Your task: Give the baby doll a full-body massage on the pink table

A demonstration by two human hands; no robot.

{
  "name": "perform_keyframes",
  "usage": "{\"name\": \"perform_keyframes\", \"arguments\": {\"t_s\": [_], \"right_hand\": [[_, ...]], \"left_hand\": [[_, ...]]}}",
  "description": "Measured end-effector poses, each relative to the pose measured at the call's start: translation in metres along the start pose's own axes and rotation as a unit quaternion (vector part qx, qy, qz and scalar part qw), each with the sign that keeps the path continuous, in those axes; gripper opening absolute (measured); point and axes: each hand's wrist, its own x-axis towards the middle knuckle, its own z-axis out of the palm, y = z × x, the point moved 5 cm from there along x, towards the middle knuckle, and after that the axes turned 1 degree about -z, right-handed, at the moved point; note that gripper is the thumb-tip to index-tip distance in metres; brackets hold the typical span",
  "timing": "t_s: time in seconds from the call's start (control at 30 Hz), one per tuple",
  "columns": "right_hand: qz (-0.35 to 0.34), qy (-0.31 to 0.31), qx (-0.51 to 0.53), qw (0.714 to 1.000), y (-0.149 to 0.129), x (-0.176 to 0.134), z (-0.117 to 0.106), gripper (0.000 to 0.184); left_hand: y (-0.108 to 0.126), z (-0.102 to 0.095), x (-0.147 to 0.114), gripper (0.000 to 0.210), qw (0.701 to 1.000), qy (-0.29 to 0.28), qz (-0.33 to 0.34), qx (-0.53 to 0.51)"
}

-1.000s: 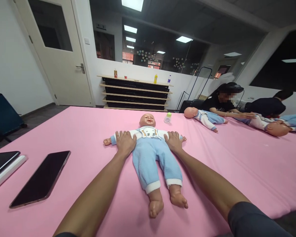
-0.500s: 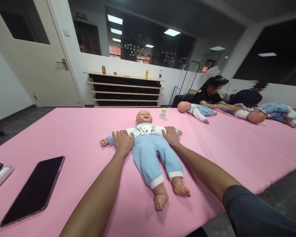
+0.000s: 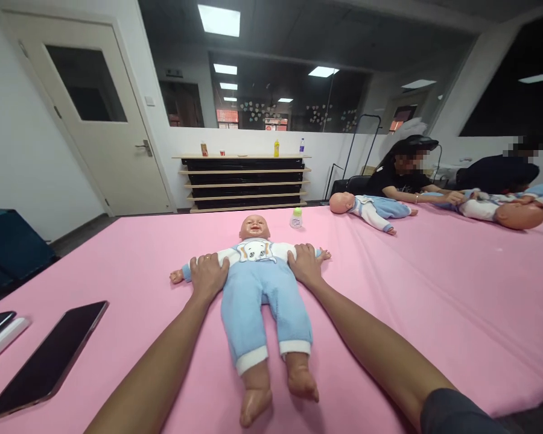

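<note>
A baby doll (image 3: pixel 265 283) in a white top with an animal face and light blue trousers lies on its back on the pink-covered table (image 3: pixel 434 289). Its head is at the far end, its bare feet point towards me and its arms are spread. My left hand (image 3: pixel 208 274) is closed over the sleeve on the left, with the doll's small hand showing beyond it. Around the other sleeve, near the chest, my right hand (image 3: pixel 305 263) has its fingers wrapped. A small clear bottle with a green cap (image 3: pixel 296 218) stands beyond the doll's head, to the right.
A dark phone (image 3: pixel 49 358) lies at the left, beside a white device (image 3: pixel 4 340). Another doll (image 3: pixel 371 211) lies at the back right, near a person in black (image 3: pixel 402 172) handling a further doll (image 3: pixel 502 211). A shelf unit (image 3: pixel 248 181) stands behind.
My view has tilted upward. The doll's legs have swung left and now point more directly towards me. Both hands stay on its sleeves.
</note>
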Motion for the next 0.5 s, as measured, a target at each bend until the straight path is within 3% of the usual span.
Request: {"name": "perform_keyframes", "arguments": {"t_s": [0.1,0.3,0.5], "right_hand": [[0.006,0.009,0.032,0.999,0.005,0.001,-0.001,0.036],[0.125,0.031,0.084,0.988,0.031,0.006,0.001,0.044],[0.167,0.060,0.110,0.978,0.036,0.002,-0.001,0.047]], "left_hand": [[-0.002,-0.001,0.000,0.042,1.000,0.002,0.000,0.027],[-0.010,-0.007,-0.003,0.029,0.998,-0.028,-0.034,0.034],[-0.025,-0.008,-0.002,0.021,0.997,-0.057,-0.055,0.010]]}}
